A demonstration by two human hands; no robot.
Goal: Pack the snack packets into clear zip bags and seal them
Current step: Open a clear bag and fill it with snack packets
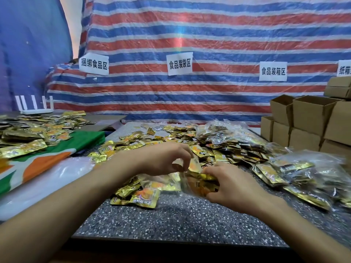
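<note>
Both hands over speckled grey stone-look tabletop (171, 221), working one clear zip bag (171, 184) lying between them.

Left hand (163, 160): fingers curled, thumb and fingertips pinching crinkled film at bag's upper edge. Right hand (230, 184): fingers bent down onto a gold foil packet (201, 176) at bag mouth, gripping it; whether packet is fully inside, cannot tell — film blurred there.

Bag: thin, glossy, wrinkled, partly filled with flat gold-and-orange snack packets. Below left fingers, a few loose packets (146, 198) spill out onto the stone, touching bag.

Open room: bare tabletop from wrists to near table edge (171, 242), dark straight lip. Crowded everywhere beyond fingertips: loose packet heap (171, 135) spreading to far edge. Right of right fingers, filled clear bags (303, 173), lumpy and shiny, close by. Further right, stacked brown cardboard boxes (307, 120), square, matte, some with open tops.

Left of left fingers: soft white plastic sheet (47, 183), then green-orange-white cloth (47, 160), more packets piled on it.

Behind: red-white-blue striped woven tarp (190, 35), creased, with white paper signs (179, 63) stuck on it.
</note>
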